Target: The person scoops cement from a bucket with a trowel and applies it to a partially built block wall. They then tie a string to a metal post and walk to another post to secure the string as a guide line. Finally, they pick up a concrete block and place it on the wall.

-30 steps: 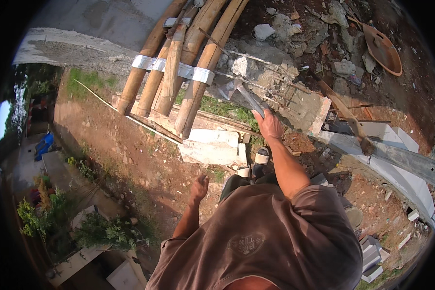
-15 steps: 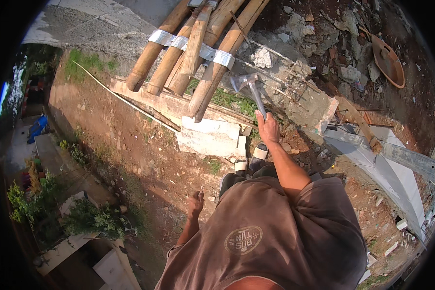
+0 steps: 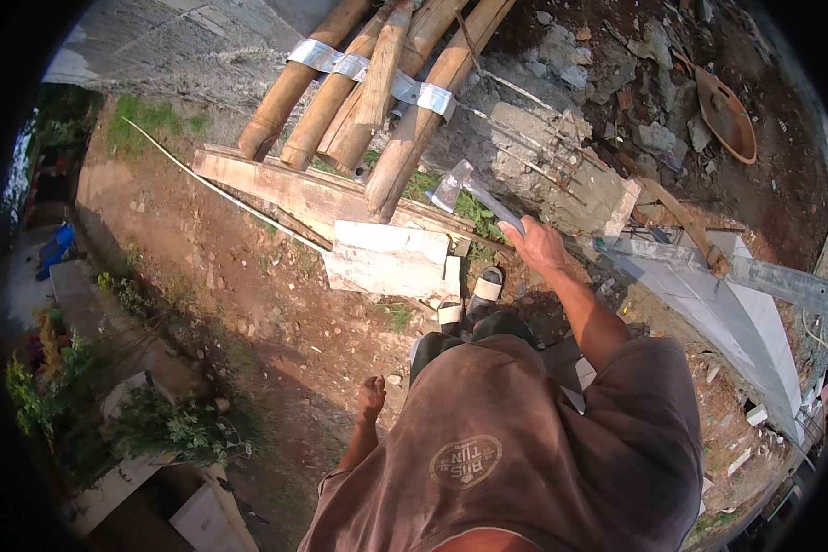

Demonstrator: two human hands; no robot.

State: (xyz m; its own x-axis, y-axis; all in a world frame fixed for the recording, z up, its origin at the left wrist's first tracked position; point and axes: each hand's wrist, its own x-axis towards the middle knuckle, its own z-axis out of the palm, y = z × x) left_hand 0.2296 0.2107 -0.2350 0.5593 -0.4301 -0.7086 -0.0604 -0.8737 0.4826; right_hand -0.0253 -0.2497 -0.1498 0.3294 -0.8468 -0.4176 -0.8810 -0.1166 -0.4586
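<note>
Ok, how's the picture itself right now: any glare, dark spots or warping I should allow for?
Head view: sunlight nearly washes out the pale board; head view: the upper-left foliage is very dark; head view: black corners, with the pale panels curving near the right rim; head view: right hand and hatchet readable.

Fisheye camera riding on wearer's head, left one of side-by-side pair, looking steeply down and slightly forward; picture standing upright, its left matching wearer's left. Brown T-shirt (image 3: 543, 396) filling lower centre, sitting nearest lens. Sandals (image 3: 488, 290) showing just beyond shirt hem, seen from above. Left hand (image 3: 372, 396) and right hand (image 3: 538, 247) both falling inside view, at middle range. Wooden poles (image 3: 423, 129) leaving through top edge, farther ahead. Shrub (image 3: 189, 423) lying toward left rim, orange-brown basin (image 3: 727, 115) toward upper right. Black border ringing wide round field.
</note>
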